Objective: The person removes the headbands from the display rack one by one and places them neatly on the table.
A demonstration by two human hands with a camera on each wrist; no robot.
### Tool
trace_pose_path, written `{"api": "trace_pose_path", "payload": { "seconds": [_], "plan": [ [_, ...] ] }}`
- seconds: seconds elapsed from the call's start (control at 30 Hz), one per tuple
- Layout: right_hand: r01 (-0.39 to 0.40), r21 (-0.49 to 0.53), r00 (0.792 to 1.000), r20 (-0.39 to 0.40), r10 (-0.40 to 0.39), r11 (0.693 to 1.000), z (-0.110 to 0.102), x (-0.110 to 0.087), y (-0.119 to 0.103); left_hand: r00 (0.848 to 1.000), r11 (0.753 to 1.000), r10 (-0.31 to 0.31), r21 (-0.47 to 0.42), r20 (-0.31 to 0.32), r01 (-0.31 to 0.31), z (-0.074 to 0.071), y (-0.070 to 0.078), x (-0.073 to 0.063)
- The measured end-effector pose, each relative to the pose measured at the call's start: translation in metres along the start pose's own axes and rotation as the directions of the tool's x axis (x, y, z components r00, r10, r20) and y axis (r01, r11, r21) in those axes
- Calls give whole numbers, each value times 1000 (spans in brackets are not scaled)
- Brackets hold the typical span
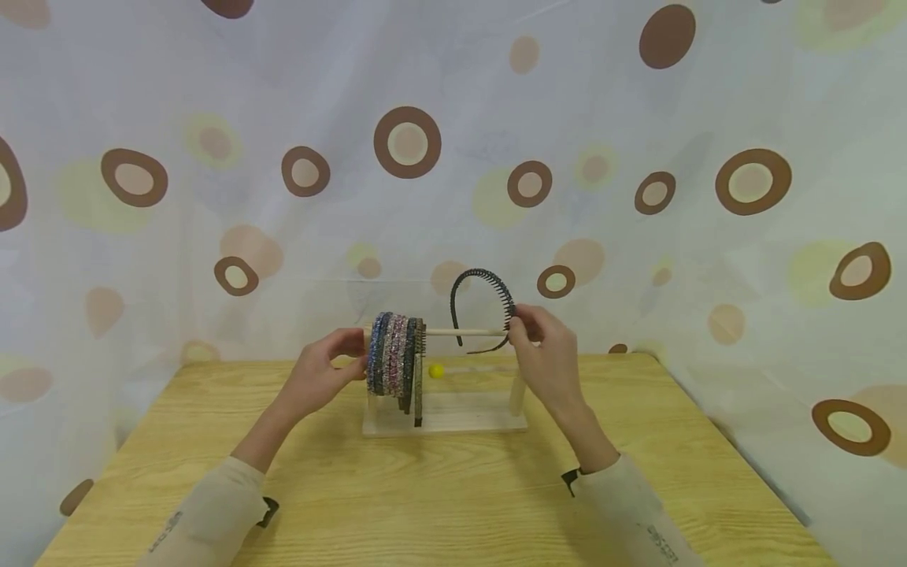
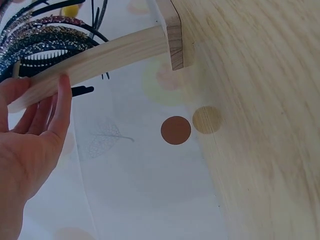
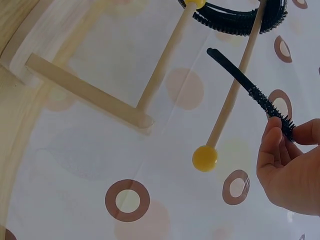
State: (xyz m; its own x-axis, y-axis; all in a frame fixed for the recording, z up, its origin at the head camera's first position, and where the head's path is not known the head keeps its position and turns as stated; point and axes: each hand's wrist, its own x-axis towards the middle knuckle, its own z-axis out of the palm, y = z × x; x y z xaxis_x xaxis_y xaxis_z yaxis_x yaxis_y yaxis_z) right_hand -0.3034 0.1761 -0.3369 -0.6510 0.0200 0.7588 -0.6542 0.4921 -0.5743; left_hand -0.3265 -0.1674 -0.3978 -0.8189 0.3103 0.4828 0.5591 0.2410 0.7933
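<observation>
My left hand (image 1: 322, 374) grips the left upright post (image 2: 100, 60) of a wooden headband stand, thumb on one side and fingers on the other. Glittery and dark headbands (image 1: 393, 354) hang bunched at the stand's left side, several in blue, silver, pink and black. A black toothed headband (image 1: 482, 273) is pinched between the thumb and fingers of my right hand (image 1: 549, 354). It stands arched near the right part of a wooden rod (image 1: 460, 332). In the right wrist view the headband overlaps that rod; whether it hangs on it I cannot tell.
The stand's flat base (image 1: 468, 417) rests on a wood-grain table (image 1: 411, 504). One yellow ball (image 1: 435, 370) shows behind the rod; another yellow ball (image 3: 205, 158) caps a rod end. A pale spotted cloth (image 1: 453, 220) hangs behind the table.
</observation>
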Motion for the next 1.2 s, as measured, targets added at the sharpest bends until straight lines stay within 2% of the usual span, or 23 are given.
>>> {"api": "trace_pose_path", "payload": {
  "seconds": [0.17,0.27,0.37,0.43,0.6,0.73,0.87,1.0,1.1,1.2],
  "plan": [
    [37,-16,998,-46,-37,999,-7,4,6,1000,1000,12,23,-2,-12,-3,1,-1],
    [31,-3,998,-53,-31,1000,-14,7,8,1000,999,15,47,-12,-15,-6,0,0],
    [17,25,998,-64,-15,1000,-22,10,8,1000,997,23,69,-20,-22,-9,-3,1],
    [-4,39,997,-74,7,999,-29,12,0,999,997,28,72,-23,-26,-10,-5,1],
    [-59,96,993,-98,68,994,-45,16,-18,1000,998,-11,57,-22,12,-14,-5,0],
    [-99,120,986,-125,114,988,-58,18,-13,999,997,-44,61,-21,45,-15,-8,-1],
    [-135,115,978,-141,151,984,-73,18,-1,998,996,-62,68,-29,64,-14,-13,-1],
    [-167,97,974,-137,179,981,-87,16,25,997,996,-63,56,-35,65,-17,-15,-2],
    [-233,96,962,-120,244,968,-98,10,46,997,997,-66,45,-33,67,-22,-15,-3],
    [-299,137,947,-80,311,944,-108,3,64,997,997,-63,37,-32,64,-28,-14,-4]
  ]
}}
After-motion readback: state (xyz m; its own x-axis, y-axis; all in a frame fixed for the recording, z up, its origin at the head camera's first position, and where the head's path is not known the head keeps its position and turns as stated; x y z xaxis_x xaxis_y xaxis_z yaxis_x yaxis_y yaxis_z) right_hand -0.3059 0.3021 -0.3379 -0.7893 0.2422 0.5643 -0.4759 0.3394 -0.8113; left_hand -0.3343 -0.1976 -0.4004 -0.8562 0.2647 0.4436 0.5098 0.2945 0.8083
